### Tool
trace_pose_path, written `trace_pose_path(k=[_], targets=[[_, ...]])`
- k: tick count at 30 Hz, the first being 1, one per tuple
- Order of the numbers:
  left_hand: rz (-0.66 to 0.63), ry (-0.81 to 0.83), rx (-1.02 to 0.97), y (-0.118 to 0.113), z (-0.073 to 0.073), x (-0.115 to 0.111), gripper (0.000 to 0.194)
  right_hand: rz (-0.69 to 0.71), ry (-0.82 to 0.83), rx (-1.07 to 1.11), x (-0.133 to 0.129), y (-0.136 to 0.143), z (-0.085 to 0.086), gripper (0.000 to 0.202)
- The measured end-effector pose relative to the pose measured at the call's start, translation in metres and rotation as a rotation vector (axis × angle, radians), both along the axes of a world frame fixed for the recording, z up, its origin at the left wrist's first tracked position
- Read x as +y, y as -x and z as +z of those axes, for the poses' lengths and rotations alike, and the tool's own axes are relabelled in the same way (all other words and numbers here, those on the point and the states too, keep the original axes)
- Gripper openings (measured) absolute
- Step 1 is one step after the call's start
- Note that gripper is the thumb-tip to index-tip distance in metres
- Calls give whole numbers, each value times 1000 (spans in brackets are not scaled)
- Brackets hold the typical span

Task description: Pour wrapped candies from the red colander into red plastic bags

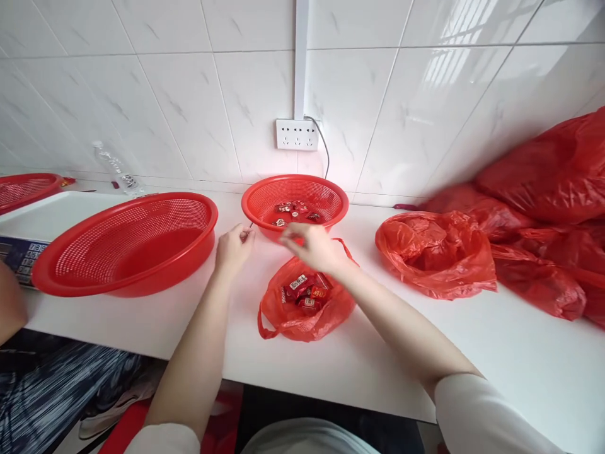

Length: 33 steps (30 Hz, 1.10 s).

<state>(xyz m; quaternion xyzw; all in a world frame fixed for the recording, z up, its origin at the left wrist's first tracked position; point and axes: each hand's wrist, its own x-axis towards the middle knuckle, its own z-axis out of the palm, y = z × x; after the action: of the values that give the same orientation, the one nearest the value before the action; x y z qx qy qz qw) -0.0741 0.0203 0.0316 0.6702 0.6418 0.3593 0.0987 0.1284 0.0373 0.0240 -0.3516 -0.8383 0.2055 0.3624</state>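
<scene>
My left hand (235,249) is closed in a pinch just left of the small red basket (295,183). A small dark bit shows at its fingertips, too little to name. My right hand (309,244) hovers at the basket's front rim, fingers bent and apart, with nothing visible in them. Inside the basket lie several small wrapped candies (297,207). Below my right hand, an open red plastic bag (326,325) holds more wrapped candies (309,290), mostly red with white print.
A large red basket (161,277) stands left, beside a scale (28,252). Farther back are another red basket (28,183) and a clear bottle (118,170). Red plastic bags (435,252) pile up on the right. A power strip (297,135) is on the wall. Another person's arm (9,302) shows at left.
</scene>
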Motion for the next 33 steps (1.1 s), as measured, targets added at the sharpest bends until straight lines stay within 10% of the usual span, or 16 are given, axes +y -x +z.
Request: trace_pose_path(k=[4, 9, 16, 19, 23, 28, 33], targets=[[-130, 104, 123, 14, 18, -36, 33, -406, 143, -313, 19, -70, -24, 16], [-120, 409, 234, 25, 10, -94, 34, -464, 294, -333, 31, -102, -56, 56], [-251, 602, -356, 2, -30, -105, 32, -201, 315, 72, 27, -122, -10, 42], [-50, 148, -732, 7, -8, -93, 22, -162, 155, 422, 17, -136, 24, 34], [-202, -286, -982, -1, 56, -73, 9, -374, -252, 689, -1, -145, 62, 27], [-602, -73, -726, -51, 113, -46, 42, -369, -427, 702, -29, -124, 87, 20], [-791, 263, -418, -107, 107, -27, 40, -68, -316, 480, -47, -92, 95, 11]])
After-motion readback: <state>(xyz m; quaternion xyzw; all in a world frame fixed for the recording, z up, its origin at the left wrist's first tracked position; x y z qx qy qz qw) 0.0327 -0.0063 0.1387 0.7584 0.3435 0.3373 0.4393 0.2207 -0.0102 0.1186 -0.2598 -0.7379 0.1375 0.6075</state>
